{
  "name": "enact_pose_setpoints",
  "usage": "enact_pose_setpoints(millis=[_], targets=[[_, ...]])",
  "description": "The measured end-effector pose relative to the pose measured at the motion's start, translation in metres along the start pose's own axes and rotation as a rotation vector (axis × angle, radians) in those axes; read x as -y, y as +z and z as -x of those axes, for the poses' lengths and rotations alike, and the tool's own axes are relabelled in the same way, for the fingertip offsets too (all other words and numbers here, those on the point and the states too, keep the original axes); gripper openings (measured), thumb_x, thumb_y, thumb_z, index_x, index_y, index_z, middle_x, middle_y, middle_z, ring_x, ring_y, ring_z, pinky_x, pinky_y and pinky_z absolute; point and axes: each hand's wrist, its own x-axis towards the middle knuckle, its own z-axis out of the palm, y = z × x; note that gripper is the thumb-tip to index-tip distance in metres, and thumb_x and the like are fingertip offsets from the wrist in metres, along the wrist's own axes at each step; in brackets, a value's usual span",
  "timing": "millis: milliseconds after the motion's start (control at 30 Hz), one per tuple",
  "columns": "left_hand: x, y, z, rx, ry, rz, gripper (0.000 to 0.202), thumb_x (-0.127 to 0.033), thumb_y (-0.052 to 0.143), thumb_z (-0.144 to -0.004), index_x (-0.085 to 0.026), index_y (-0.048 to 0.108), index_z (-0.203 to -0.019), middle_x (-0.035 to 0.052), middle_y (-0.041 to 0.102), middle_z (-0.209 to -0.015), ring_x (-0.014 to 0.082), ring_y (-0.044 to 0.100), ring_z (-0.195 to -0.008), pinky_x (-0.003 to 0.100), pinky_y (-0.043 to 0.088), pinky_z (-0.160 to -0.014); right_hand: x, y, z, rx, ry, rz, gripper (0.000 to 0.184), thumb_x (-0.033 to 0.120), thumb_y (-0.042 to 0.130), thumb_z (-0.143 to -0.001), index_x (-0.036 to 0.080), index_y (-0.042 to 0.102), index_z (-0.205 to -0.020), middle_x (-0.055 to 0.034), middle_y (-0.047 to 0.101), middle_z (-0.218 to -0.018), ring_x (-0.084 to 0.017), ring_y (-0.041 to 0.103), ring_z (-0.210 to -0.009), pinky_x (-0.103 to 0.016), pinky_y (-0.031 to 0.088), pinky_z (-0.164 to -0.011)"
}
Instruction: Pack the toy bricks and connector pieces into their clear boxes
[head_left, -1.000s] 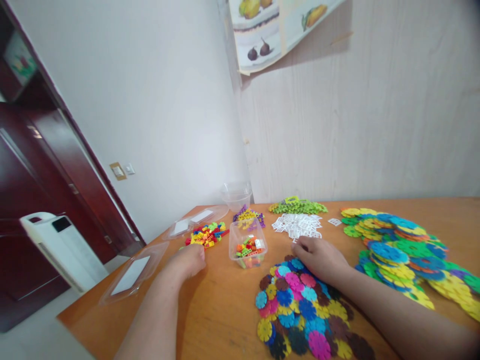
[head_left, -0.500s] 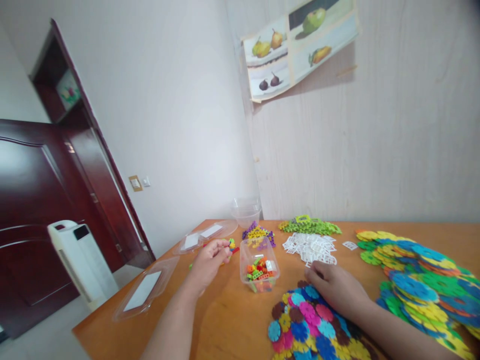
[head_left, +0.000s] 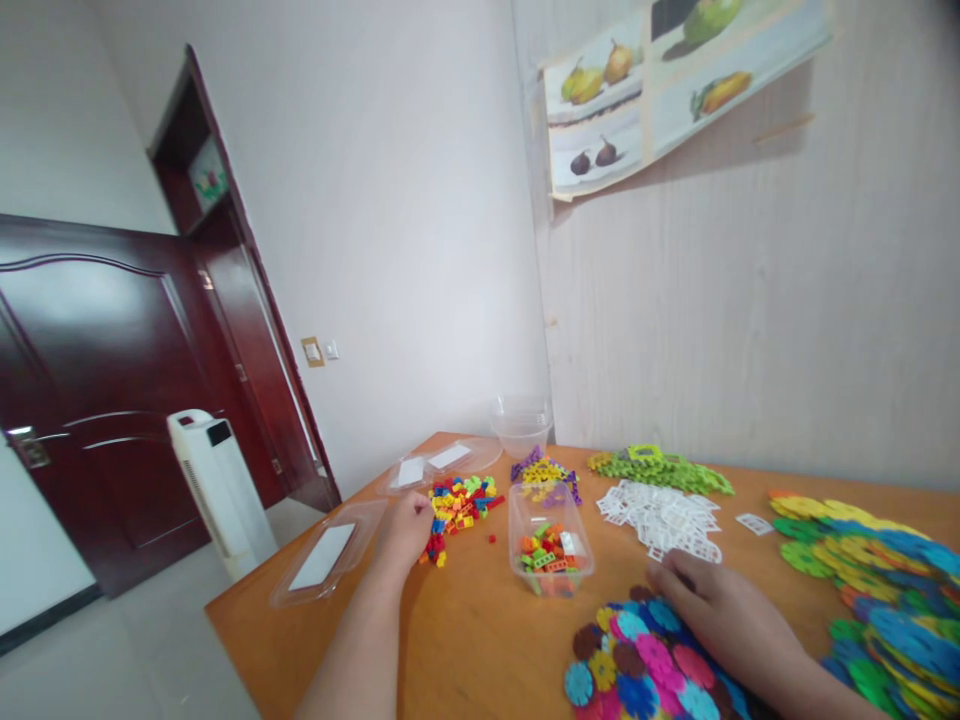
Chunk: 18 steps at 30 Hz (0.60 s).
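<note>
My left hand [head_left: 407, 528] is at the left edge of a pile of small toy building bricks [head_left: 461, 505] in red, yellow, blue and green. Its fingers are curled inward, and whatever they hold is hidden. A clear plastic box [head_left: 517, 515] with orange, green and red bricks [head_left: 553, 550] inside stands between my hands. On a heap of small coloured notched discs [head_left: 637, 660] lies my right hand [head_left: 705, 595], closed, its fingertips out of sight. Just beyond it spreads a pile of white frame-shaped plastic pieces [head_left: 660, 515].
Clear lids with white labels [head_left: 322, 555] lie along the table's left side. A clear round tub [head_left: 521, 425] stands at the back, near purple and yellow pieces [head_left: 546, 472] and green pieces [head_left: 660, 470]. Large coloured discs [head_left: 877, 560] are heaped at right.
My left hand has come down from above the bricks to their left edge, exposing more of the pile. My right hand stays on the discs. The view has turned left.
</note>
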Motion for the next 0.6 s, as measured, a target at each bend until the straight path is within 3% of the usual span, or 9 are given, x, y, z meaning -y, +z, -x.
enact_pose_setpoints(millis=[233,367,600], targets=[[-0.039,0.021,0.02,0.178,0.454,-0.146,0.012,-0.023,0.058,-0.081,-0.021,0.07,-0.082,0.0056,0.07,-0.091,0.0185,0.061,-0.086,0.027,0.04,-0.074,0.001,-0.001,0.002,0.013,0.007,0.014,0.037,0.05,0.039,-0.091,0.025,0.053,-0.067,-0.002,0.069,-0.072,-0.022,0.065,-0.072,-0.028,0.037,-0.062],[-0.05,0.031,0.029,0.224,0.503,-0.297,0.013,-0.027,0.061,-0.08,-0.023,0.073,-0.078,0.0069,0.07,-0.089,0.0205,0.061,-0.083,0.031,0.038,-0.073,-0.001,0.0,0.001,0.001,0.008,-0.005,0.037,0.05,0.039,-0.091,0.026,0.054,-0.068,-0.0021,0.069,-0.072,-0.022,0.065,-0.071,-0.028,0.037,-0.061],[-0.051,0.034,0.032,0.271,0.486,-0.365,0.014,-0.026,0.059,-0.08,-0.022,0.072,-0.075,0.0063,0.07,-0.087,0.0198,0.061,-0.083,0.03,0.037,-0.073,-0.003,0.0,0.0,0.013,0.004,-0.002,0.038,0.051,0.038,-0.092,0.026,0.055,-0.069,-0.0012,0.069,-0.073,-0.021,0.065,-0.072,-0.028,0.038,-0.062]])
